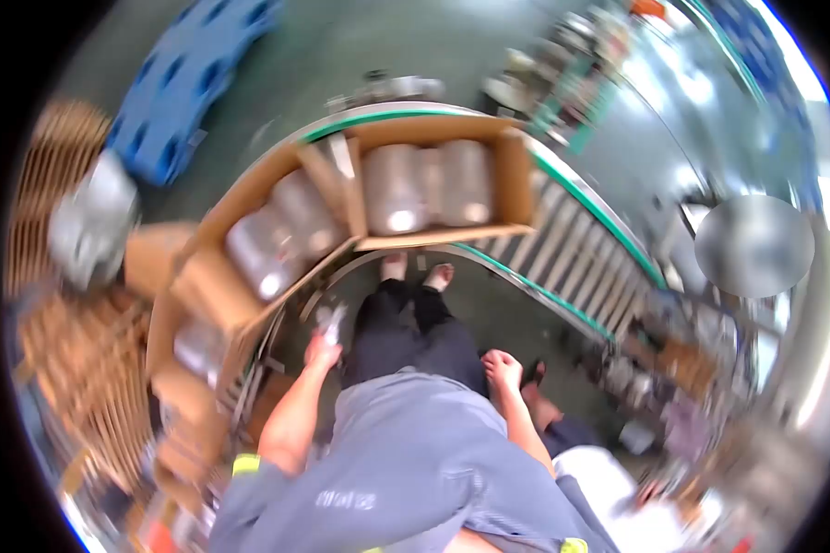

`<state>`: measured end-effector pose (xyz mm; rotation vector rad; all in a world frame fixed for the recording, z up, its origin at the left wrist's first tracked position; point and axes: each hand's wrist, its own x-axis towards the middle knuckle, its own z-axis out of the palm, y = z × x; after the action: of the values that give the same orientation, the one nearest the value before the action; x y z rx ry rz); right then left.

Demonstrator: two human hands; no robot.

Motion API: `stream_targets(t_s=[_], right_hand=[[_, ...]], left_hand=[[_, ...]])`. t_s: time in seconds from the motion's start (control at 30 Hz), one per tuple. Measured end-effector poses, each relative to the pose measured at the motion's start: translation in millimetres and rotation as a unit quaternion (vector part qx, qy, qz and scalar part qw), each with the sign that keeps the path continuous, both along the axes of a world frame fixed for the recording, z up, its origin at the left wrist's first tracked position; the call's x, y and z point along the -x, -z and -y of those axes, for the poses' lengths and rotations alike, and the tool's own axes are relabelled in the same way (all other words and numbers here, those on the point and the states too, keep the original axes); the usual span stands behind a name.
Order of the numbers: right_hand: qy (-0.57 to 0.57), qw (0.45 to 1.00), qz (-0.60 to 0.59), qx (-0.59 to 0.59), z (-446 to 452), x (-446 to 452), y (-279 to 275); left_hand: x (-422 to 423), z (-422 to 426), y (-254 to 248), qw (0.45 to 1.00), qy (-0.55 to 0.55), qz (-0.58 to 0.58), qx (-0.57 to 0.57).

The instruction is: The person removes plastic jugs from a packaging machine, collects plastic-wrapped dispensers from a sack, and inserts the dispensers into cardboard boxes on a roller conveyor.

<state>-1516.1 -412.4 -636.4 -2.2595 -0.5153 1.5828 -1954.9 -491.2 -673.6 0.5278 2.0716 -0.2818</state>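
Observation:
My left hand (321, 354) hangs beside my left thigh, closed around a small whitish, partly see-through object (332, 321); blur hides its exact kind. Loosely curled, my right hand (502, 369) is by my right hip, and nothing shows in its fingers. Ahead of me an open cardboard box (443, 241) stands on a curved roller conveyor, holding shiny, rounded, plastic-looking items (395, 189). To its left, a second open box (221, 288) holds similar items (266, 253). Neither hand touches the boxes.
Bare conveyor rollers (572, 241) curve off to the right between green-edged rails. Farther left are another box with a shiny item (200, 348), stacked cardboard (83, 369) and a blue pallet (180, 92). Close on my right is another person in a white top (609, 488).

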Motion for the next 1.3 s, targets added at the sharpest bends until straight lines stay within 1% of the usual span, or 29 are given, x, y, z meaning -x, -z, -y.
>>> stream_targets(t_s=[0.03,0.07,0.1,0.13,0.17,0.2,0.23,0.27,0.3,0.33,0.37,0.43,0.47,0.5,0.57,0.6,0.7,0.77,0.83,0.87,0.9,0.97,1.03,1.1,1.13,1.17,1.23,1.27,1.3], right_hand=[[0.052,0.997,-0.052,-0.024,8,-1,4],[-0.056,0.997,0.012,-0.045,4,9,-12],[-0.156,0.982,0.088,-0.065,-1,16,-28],[-0.119,0.981,0.119,-0.096,2,25,-38],[-0.104,0.98,0.149,-0.08,-2,27,-43],[-0.068,0.985,0.138,-0.08,2,27,-41],[-0.043,0.989,0.115,-0.081,7,27,-38],[-0.02,0.991,0.112,-0.078,13,30,-35],[-0.003,0.991,0.108,-0.081,18,30,-31],[-0.007,0.988,0.126,-0.094,23,31,-33],[-0.007,0.984,0.143,-0.107,33,31,-34],[0.061,0.984,0.121,-0.115,47,42,-39],[0.065,0.985,0.116,-0.113,55,40,-44],[0.063,0.985,0.113,-0.11,60,36,-47],[0.111,0.978,0.121,-0.129,74,40,-54],[0.132,0.972,0.13,-0.141,85,46,-59],[0.188,0.963,0.13,-0.145,119,37,-92],[0.237,0.954,0.128,-0.13,150,39,-89],[0.269,0.948,0.136,-0.104,188,45,-82],[0.281,0.946,0.129,-0.097,210,48,-73],[0.293,0.944,0.122,-0.091,232,52,-63],[0.332,0.933,0.055,-0.127,275,60,-56],[0.324,0.935,-0.029,-0.14,306,61,-82],[0.351,0.904,-0.086,-0.226,343,68,-75],[0.387,0.871,-0.13,-0.274,361,64,-88],[0.428,0.84,-0.123,-0.31,380,64,-94],[0.46,0.798,0.105,-0.374,437,51,-57],[0.49,0.769,0.136,-0.388,479,34,-71],[0.588,0.707,0.076,-0.385,516,25,-100]], left_hand=[[1,-1,5,1.0,0.018,0.002,-0.009],[4,3,32,0.994,0.086,-0.043,-0.05],[-5,-42,-15,0.998,0.008,0.055,-0.015],[7,-39,16,0.988,0.067,0.103,-0.09],[26,-15,82,0.96,0.177,0.005,-0.217],[25,-30,58,0.922,0.274,-0.004,-0.273],[15,-62,24,0.959,0.228,0.073,-0.154],[-3,-83,-24,0.959,0.223,0.105,-0.139],[-23,-102,-50,0.96,0.211,0.136,-0.128],[-11,-105,-7,0.934,0.269,0.126,-0.198],[-21,-113,-5,0.91,0.307,0.143,-0.241],[-44,-142,-16,0.865,0.392,0.153,-0.275],[-65,-149,-29,0.849,0.394,0.185,-0.3],[-82,-159,-23,0.832,0.375,0.254,-0.32],[-131,-174,-52,0.816,0.387,0.304,-0.304],[-145,-180,-55,0.797,0.441,0.27,-0.312],[-189,-198,-56,0.752,0.525,0.284,-0.281],[-204,-205,-45,0.729,0.557,0.283,-0.279],[-216,-199,-42,0.735,0.568,0.248,-0.275],[-220,-191,-42,0.736,0.559,0.273,-0.268],[-226,-181,-48,0.714,0.595,0.268,-0.253],[-242,-143,-62,0.687,0.598,0.348,-0.221],[-278,-76,-114,0.667,0.622,0.379,-0.158],[-321,13,-150,0.635,0.668,0.36,-0.145],[-340,57,-151,0.584,0.709,0.369,-0.139],[-360,105,-150,0.534,0.746,0.376,-0.132],[-396,209,-157,0.465,0.756,0.452,-0.089],[-413,258,-139,0.37,0.782,0.486,-0.123],[-424,294,-123,0.264,0.807,0.507,-0.15]])
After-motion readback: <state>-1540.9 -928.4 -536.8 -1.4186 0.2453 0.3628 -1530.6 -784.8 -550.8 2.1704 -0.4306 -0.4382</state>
